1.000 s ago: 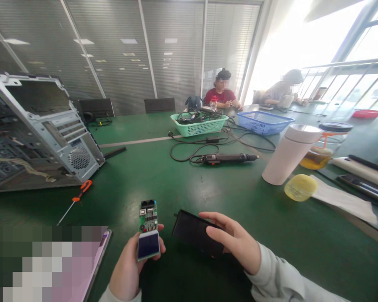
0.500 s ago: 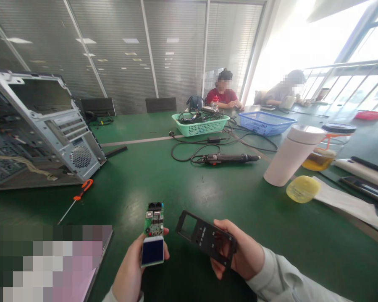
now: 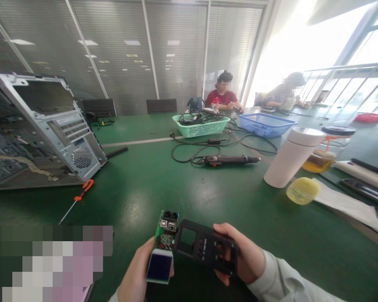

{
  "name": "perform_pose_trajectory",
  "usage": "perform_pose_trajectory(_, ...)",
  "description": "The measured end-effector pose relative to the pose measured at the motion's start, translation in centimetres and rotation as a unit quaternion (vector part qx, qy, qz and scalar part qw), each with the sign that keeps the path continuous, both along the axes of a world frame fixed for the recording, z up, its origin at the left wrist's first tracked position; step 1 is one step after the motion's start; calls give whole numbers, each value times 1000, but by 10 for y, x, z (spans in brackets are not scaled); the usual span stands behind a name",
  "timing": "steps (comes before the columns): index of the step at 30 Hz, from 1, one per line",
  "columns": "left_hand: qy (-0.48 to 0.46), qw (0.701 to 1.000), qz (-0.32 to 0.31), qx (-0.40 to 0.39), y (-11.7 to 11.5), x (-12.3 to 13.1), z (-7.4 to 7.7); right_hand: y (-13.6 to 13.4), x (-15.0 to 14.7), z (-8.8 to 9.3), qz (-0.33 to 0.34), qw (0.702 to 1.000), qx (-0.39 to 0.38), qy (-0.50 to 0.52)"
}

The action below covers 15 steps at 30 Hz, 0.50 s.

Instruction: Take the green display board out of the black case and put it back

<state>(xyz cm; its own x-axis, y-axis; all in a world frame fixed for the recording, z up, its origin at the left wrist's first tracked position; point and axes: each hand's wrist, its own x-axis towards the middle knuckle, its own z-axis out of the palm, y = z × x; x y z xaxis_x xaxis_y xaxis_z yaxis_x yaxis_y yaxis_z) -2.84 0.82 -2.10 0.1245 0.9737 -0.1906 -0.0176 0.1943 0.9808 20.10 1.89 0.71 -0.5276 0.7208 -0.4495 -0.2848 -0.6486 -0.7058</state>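
Note:
Low in the middle of the head view, my left hand (image 3: 137,268) grips a green circuit board (image 3: 162,242) by its sides. The board carries a dark square display at its near end and black sockets at its far end. My right hand (image 3: 247,256) holds a black plastic faceplate (image 3: 204,247) by its right end, fingers behind it. Through the faceplate run a rectangular window and smaller openings, with small white lettering. Its left end is right beside the board and overlaps the board's edge in view; whether they touch I cannot tell.
An open computer case (image 3: 78,138) stands at left, with an orange-handled screwdriver (image 3: 78,197) near it. Ahead lie a corded electric screwdriver (image 3: 229,160), a green basket (image 3: 203,128) of cables and a blue basket (image 3: 267,125). A white tumbler (image 3: 291,159) is at right. Two people sit beyond.
My left hand has brought the circuit board rightward and nearer to me. The faceplate has come lower and turned more level, and the gap between the two has closed in view.

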Motion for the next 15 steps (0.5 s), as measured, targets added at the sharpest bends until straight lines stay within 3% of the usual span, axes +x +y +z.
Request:
perform_pose_trajectory(6,-45,999,-9,-21,4,11,7,0,0,0,0,1000,-5,-5)
perform_pose_trajectory(15,-44,999,10,8,-2,10,3,1,-2,1,-7,1000,-24,-17)
